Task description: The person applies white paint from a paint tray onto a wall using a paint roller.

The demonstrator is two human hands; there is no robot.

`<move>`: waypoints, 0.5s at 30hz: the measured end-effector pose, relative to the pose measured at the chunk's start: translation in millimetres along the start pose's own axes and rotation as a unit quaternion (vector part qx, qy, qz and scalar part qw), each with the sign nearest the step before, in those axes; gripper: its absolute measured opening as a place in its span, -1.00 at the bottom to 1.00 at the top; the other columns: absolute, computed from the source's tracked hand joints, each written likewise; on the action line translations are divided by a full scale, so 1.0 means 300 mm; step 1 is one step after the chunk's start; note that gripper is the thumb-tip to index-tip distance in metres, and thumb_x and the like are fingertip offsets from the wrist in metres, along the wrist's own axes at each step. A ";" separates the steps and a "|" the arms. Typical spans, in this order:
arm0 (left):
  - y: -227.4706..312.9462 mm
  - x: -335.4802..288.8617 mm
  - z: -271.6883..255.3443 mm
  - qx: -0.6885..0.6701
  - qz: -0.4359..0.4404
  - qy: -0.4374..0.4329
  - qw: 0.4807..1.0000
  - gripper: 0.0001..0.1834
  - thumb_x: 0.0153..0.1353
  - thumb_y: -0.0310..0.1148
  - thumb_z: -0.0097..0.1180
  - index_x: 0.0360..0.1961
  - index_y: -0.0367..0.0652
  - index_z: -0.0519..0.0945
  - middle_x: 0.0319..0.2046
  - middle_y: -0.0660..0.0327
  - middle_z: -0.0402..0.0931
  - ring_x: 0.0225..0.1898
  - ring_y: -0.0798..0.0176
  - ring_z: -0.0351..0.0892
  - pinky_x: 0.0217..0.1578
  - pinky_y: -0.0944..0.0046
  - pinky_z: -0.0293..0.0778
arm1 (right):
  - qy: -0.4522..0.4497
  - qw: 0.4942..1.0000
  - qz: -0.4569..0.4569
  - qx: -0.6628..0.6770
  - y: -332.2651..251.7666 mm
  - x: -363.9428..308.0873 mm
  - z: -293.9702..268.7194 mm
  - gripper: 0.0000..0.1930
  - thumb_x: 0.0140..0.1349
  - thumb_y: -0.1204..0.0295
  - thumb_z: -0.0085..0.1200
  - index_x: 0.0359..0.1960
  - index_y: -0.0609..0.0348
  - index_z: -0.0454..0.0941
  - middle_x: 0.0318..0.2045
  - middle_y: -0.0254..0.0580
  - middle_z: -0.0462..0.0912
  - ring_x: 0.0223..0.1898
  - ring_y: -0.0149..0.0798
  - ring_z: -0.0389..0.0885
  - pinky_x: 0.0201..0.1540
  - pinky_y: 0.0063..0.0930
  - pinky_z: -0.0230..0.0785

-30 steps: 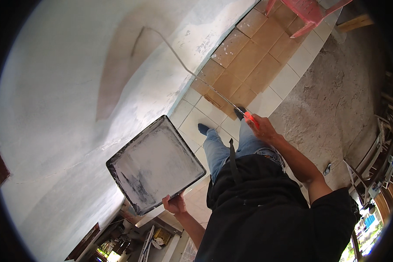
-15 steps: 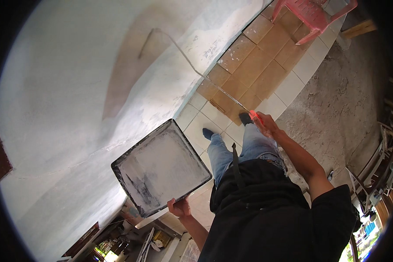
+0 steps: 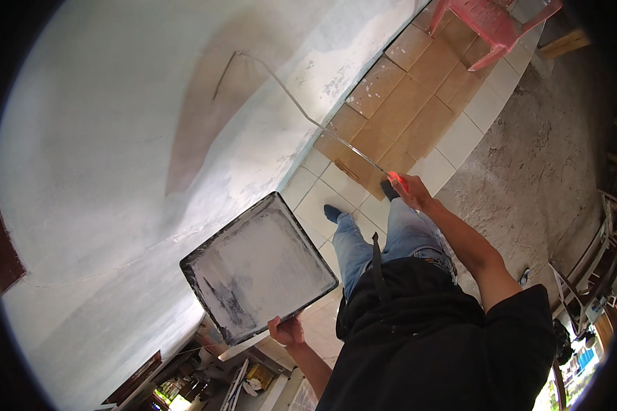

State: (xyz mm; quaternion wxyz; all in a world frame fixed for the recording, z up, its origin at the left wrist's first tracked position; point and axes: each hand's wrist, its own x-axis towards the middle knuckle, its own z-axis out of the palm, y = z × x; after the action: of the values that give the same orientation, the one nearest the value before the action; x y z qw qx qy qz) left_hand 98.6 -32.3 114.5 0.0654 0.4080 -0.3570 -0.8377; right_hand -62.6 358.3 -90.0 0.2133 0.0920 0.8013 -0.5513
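Observation:
My left hand (image 3: 286,330) is closed on the near edge of a black-rimmed paint tray (image 3: 267,267), its inside coated with whitish-grey paint and dark smears. The tray is held out beside the wall, left of my legs. My right hand (image 3: 411,192) grips the red handle (image 3: 396,182) of a paint roller frame, out in front of my thighs. From the handle its long bent wire (image 3: 288,91) reaches up and left across the wall, ending in a hooked bend. I cannot make out a roller sleeve on it, nor whether it touches the wall.
The pale painted wall (image 3: 103,137) has a brownish patch (image 3: 206,130). Brown sheets (image 3: 397,103) cover tiles along its foot, and a red plastic chair (image 3: 483,27) stands at the far end. Rough concrete (image 3: 521,164) lies to the right. Clutter sits at lower left.
My right hand and the roller frame have shifted slightly left over the wall. The whole view has moved a little; my left hand still holds the tray.

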 end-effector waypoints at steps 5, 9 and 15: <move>-0.002 -0.016 0.006 0.022 0.010 0.016 1.000 -0.29 -0.13 -0.39 0.06 0.17 -0.14 0.26 0.05 0.06 0.35 0.07 -0.07 0.36 -0.06 -0.27 0.40 | 0.015 0.998 -0.053 0.008 -0.084 0.011 0.020 -0.58 0.26 0.05 -0.11 -0.18 0.19 0.51 -0.50 0.02 0.57 -0.46 -0.03 0.56 -0.37 -0.28 0.36; -0.003 -0.009 -0.001 0.014 0.014 0.010 1.000 -0.29 -0.14 -0.39 0.06 0.16 -0.15 0.26 0.05 0.06 0.36 0.06 -0.07 0.37 -0.05 -0.27 0.39 | -0.005 0.997 -0.074 0.008 -0.179 0.050 0.032 -0.57 0.25 0.05 -0.09 -0.22 0.22 0.50 -0.53 0.02 0.56 -0.49 -0.03 0.56 -0.39 -0.26 0.35; -0.015 0.001 -0.013 -0.026 -0.001 0.007 1.000 -0.29 -0.14 -0.43 0.03 0.17 -0.10 0.25 0.07 0.09 0.33 0.06 -0.03 0.36 -0.08 -0.24 0.42 | -0.013 0.996 -0.085 -0.003 -0.023 0.097 0.034 -0.55 0.26 0.04 -0.13 -0.22 0.23 0.48 -0.52 0.01 0.55 -0.49 -0.07 0.53 -0.40 -0.24 0.34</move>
State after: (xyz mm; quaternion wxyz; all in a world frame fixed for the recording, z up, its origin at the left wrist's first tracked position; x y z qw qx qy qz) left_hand 102.1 -31.1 109.8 0.0775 0.4128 -0.3337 -0.8439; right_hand -88.7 343.8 -100.1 0.1764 0.0156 0.8051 -0.5661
